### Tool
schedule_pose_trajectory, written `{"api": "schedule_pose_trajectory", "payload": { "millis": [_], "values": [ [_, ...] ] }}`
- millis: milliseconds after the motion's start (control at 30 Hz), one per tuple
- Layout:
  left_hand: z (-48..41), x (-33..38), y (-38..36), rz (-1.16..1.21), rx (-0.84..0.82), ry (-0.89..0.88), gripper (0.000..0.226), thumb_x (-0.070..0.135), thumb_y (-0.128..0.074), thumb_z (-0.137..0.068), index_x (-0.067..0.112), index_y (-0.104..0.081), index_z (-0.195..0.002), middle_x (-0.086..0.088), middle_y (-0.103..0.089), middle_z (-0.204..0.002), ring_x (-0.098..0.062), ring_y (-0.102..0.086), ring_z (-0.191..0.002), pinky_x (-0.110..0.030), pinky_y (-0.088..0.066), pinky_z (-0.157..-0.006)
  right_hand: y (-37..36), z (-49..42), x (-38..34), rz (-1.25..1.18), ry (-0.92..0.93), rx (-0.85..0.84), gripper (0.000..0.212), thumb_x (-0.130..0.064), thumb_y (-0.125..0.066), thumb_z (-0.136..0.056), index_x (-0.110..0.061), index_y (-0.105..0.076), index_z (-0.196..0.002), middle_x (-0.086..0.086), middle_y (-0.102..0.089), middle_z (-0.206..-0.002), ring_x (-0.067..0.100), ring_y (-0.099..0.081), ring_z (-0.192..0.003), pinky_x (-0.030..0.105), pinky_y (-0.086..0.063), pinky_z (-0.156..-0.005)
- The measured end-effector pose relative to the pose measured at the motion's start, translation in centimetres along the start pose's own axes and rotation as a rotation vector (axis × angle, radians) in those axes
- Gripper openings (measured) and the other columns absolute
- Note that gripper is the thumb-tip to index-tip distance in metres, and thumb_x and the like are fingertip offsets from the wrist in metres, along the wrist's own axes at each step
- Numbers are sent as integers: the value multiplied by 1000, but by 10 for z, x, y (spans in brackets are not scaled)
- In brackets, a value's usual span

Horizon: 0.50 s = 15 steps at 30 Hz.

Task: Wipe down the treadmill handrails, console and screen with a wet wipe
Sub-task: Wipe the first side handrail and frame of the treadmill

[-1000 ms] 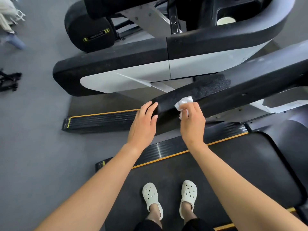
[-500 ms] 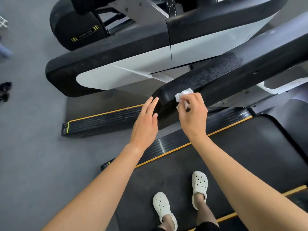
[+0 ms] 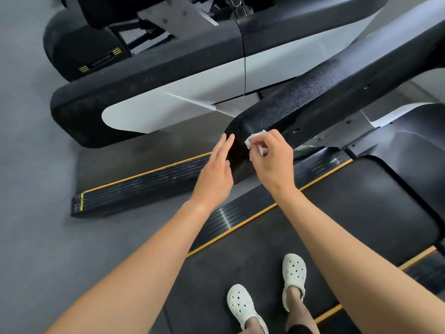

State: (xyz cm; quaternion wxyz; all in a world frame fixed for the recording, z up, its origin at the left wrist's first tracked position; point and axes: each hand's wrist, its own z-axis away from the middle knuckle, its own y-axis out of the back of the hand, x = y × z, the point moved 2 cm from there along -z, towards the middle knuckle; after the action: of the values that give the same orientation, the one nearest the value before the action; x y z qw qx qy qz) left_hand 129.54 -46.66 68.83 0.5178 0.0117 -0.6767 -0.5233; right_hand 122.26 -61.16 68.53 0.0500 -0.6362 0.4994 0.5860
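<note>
The person stands on the treadmill's black belt (image 3: 349, 213) in white clogs (image 3: 293, 268), facing sideways, which puts the long textured handrail (image 3: 301, 104) straight ahead and within easy reach of both arms. A neighbouring machine (image 3: 144, 78) runs parallel just beyond it, so I judge the reach is kept short and over the near rail only. Work is at the rail's rounded free end, probably the last stretch of this rail; the console and screen are out of view and look not yet reached. The left hand (image 3: 214, 174) is flat, fingers straight and together, holding nothing. It lies along the outer side of the end cap, likely to steady the body, though whether it touches cannot be told. The right hand (image 3: 274, 162) is curled, thumb and fingertips pinching the wet wipe (image 3: 251, 141). The wipe is bunched small and pressed on the cap's upper corner, a grip that suits rubbing around a curved edge.
</note>
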Motion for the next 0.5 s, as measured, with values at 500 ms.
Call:
{"api": "schedule_pose_trajectory", "payload": {
  "millis": [500],
  "values": [
    [4,-6,-7,11,-5,-4,82,-5,-43,-102,39,-12,-164,22,-2,-171,-12,-38,-143,-37,-50,-101,-11,5,-10,-93,47,104,4,-9,-71,-88,-13,-72,-90,-10,-62,-93,2,-58,-79,13,-44,-77]
  ]
}}
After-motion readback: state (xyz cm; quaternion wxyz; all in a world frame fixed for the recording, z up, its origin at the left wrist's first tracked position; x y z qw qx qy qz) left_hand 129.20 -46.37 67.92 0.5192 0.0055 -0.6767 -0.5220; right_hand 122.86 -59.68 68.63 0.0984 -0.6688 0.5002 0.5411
